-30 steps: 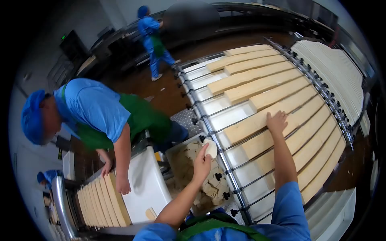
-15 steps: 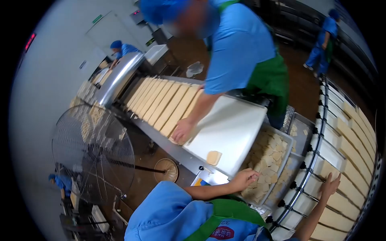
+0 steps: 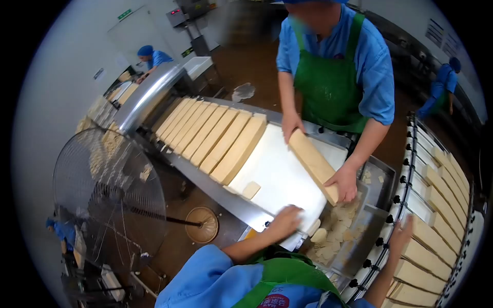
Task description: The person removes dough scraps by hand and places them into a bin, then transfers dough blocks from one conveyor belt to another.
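My left hand is over the near corner of the white conveyor belt, smeared by motion, so its fingers are unclear. A small flat pale piece lies on the belt nearby. My right hand reaches to the curved conveyor at the right, fingers stretched upward, beside the end of a long pale block. Whether it touches that block cannot be told. Across the belt, a co-worker in a green apron grips another long pale block with both hands, tilted above the belt's end.
A row of long pale blocks lies on the middle belt. Below its end stands a bin of flat pale scraps. A caged fan stands at left. The curved conveyor's rail runs at right. Other workers are farther off.
The co-worker has straightened and lifted a long block off the belt. My left hand has moved left and up from above the bin. My right hand has shifted toward the conveyor's inner rail.
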Demonstrator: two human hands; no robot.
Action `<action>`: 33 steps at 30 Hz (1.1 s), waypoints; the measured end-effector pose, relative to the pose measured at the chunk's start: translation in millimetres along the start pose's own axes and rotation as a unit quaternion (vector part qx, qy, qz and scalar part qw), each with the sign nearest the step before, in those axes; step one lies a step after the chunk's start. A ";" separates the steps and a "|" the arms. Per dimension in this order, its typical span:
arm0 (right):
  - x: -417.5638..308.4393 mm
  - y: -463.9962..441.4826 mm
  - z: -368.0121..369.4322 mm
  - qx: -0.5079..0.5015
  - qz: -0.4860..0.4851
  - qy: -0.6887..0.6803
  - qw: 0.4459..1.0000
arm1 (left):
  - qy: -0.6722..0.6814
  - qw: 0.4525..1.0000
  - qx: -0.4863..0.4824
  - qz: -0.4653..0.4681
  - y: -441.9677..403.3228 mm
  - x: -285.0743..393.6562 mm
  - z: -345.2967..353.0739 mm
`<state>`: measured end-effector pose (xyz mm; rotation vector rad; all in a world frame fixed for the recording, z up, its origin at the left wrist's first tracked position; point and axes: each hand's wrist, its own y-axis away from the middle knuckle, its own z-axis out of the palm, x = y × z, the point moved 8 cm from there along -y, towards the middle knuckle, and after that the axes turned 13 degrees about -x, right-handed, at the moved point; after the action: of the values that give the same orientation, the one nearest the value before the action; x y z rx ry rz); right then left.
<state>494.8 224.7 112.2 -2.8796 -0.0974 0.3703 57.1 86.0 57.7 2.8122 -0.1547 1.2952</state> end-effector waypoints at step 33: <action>-40.0 45.0 36.7 0.008 0.139 0.078 0.987 | -0.043 0.997 -0.046 -0.037 -62.4 -29.7 6.3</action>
<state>448.4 185.5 76.5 -2.8962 0.3355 0.1897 49.5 149.7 31.3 2.7695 -0.1083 1.1230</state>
